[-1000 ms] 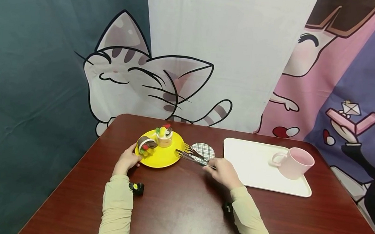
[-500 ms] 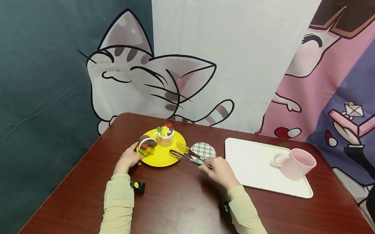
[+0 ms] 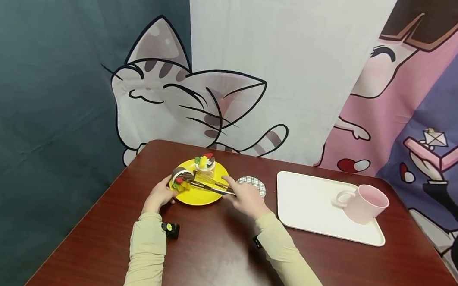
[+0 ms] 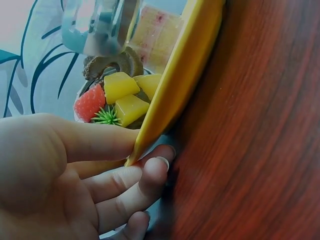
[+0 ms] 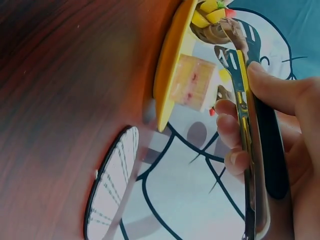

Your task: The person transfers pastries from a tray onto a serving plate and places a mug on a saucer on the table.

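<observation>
With thumb above and fingers beneath, my left hand pinches the near-left rim of a yellow plate on the table. Beside that thumb a small toy dessert cup lies tipped on its side, its yellow pieces, red piece and brown ring showing. A second dessert cup stands upright toward the back of the plate. My right hand grips metal tongs with dark handles. Their slotted tips reach over the plate close to the tipped cup; whether they touch it I cannot tell.
A round checked coaster lies just right of the plate, partly behind my right hand. Farther right is a white tray bearing a pink mug. A printed curtain hangs behind the table's back edge.
My right hand has moved left with the tongs, whose tips went from the plate's right rim to near the tipped cup. The tongs' arms look closer together. My left hand stays at the rim.
</observation>
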A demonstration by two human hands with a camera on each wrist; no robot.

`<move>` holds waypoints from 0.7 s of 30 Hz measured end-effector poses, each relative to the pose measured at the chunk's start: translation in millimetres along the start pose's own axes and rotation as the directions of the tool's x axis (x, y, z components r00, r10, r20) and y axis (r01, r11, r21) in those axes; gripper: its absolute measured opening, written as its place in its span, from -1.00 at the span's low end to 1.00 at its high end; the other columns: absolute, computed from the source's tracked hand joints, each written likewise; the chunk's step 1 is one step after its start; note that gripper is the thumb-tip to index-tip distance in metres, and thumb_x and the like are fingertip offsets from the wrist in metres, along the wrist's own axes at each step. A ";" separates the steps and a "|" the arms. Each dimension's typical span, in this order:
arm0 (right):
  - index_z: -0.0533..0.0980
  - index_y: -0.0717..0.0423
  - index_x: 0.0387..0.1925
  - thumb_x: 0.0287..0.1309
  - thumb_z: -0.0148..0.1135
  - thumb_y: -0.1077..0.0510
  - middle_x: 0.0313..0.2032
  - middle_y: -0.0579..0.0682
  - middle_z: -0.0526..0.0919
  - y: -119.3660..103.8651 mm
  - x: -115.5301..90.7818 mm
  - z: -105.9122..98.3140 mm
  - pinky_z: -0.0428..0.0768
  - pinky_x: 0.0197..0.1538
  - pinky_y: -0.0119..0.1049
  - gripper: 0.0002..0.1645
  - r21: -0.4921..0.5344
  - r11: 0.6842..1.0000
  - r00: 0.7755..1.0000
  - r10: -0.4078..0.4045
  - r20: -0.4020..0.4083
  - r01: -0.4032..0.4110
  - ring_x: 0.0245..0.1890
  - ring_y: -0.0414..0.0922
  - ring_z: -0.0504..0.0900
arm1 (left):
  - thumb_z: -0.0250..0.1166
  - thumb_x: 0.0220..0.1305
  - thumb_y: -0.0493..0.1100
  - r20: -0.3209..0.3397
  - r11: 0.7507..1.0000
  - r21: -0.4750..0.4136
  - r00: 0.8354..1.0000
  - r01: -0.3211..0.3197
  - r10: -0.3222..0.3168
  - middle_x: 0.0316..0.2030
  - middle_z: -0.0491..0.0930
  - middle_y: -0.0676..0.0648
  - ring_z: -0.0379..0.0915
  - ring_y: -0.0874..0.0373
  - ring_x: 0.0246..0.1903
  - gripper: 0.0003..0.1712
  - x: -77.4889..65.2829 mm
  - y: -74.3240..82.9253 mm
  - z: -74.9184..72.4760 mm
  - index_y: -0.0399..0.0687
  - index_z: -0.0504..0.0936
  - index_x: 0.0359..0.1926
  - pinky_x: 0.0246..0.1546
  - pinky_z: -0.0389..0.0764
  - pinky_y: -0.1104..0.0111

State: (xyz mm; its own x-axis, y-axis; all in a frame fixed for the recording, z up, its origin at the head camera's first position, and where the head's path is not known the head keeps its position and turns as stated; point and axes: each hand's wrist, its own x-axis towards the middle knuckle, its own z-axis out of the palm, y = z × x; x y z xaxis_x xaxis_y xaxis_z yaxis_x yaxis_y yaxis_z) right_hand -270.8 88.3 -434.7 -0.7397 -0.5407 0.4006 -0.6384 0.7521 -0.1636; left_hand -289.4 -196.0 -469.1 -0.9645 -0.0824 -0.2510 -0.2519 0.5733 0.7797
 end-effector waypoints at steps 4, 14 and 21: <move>0.55 0.04 0.06 0.08 0.39 0.06 -0.42 -0.03 0.72 -1.9 3.2 3.5 0.58 -0.37 -0.21 -0.52 0.000 1.000 1.000 0.013 0.004 -0.012 -0.51 -0.08 0.62 | 0.18 0.19 -0.30 0.004 1.000 -0.002 1.000 -0.001 0.001 -0.53 0.47 -0.03 0.49 0.21 -0.64 -0.10 0.1 0.1 0.1 -0.17 -0.01 0.51 -0.19 0.50 0.31; 0.66 -0.06 -0.09 0.13 0.34 0.13 -0.38 -0.12 0.75 -7.1 13.2 7.2 0.59 -0.36 -0.28 -0.73 0.011 1.000 0.999 0.023 0.038 -0.024 -0.52 -0.17 0.61 | 0.18 0.25 -0.29 0.003 1.000 -0.017 1.000 0.009 -0.008 -0.52 0.50 -0.03 0.48 0.23 -0.65 -0.12 1.3 -0.5 0.3 -0.16 -0.02 0.51 -0.27 0.48 0.36; 0.68 0.04 -0.08 0.15 0.31 0.16 -0.32 -0.07 0.75 -6.8 15.9 13.3 0.52 -0.33 -0.39 -0.73 0.184 0.971 0.986 0.138 0.092 -0.153 -0.48 -0.23 0.53 | 0.17 0.28 -0.24 0.021 1.000 -0.022 1.000 -0.002 0.003 -0.52 0.51 -0.02 0.47 0.23 -0.64 -0.12 0.4 -1.5 -1.3 -0.17 -0.05 0.52 -0.18 0.48 0.33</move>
State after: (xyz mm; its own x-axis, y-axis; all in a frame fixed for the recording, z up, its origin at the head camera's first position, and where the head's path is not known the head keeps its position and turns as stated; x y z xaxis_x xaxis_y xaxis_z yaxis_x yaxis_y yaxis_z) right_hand -281.0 69.5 -439.2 -0.8374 -0.4637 0.2895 -0.5454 0.7441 -0.3858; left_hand -289.4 -197.9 -469.7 -0.9633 -0.0638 -0.2607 -0.2513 0.5552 0.7928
